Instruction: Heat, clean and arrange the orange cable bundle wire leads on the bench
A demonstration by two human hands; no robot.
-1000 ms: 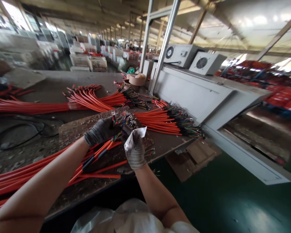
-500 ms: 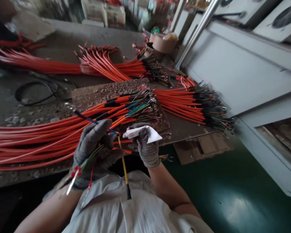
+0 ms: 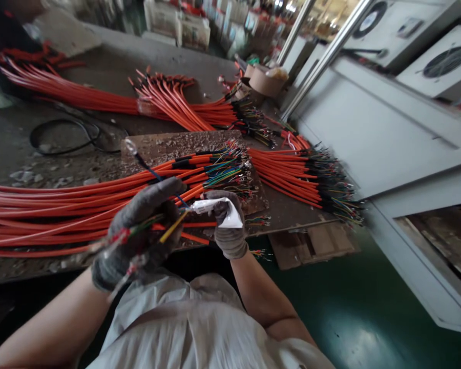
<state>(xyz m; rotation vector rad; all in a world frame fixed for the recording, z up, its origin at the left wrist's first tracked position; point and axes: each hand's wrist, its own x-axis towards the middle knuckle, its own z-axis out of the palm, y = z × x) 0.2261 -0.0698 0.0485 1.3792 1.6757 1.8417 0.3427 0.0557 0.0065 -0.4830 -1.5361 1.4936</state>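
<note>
Both of my hands wear grey gloves. My left hand (image 3: pixel 142 225) is closed around the fanned-out wires of a cable end. A blue wire (image 3: pixel 149 170) with a metal lug sticks up past the fingers, a yellow wire (image 3: pixel 173 227) points down, and red-tipped wires (image 3: pixel 120 237) lie blurred across the palm. My right hand (image 3: pixel 226 225) grips a white squeeze tube (image 3: pixel 226 210) with a flattened, folded end. The tube's nozzle meets the spot where the wires spread, beside my left fingertips. The cable end itself is mostly hidden.
Orange cables (image 3: pixel 80 215) lie beneath my hands, their ends on a brown board (image 3: pixel 157 143). Another cable bundle (image 3: pixel 288 174) rests to the right, more behind. A black cable loop (image 3: pixel 65 137) lies left, tape rolls (image 3: pixel 267 81) at the back. A grey cabinet (image 3: pixel 388 123) stands right.
The tube's nozzle has come to the wires in my left hand. My left hand has turned, and the yellow wire now shows as a shorter piece. The view has shifted slightly.
</note>
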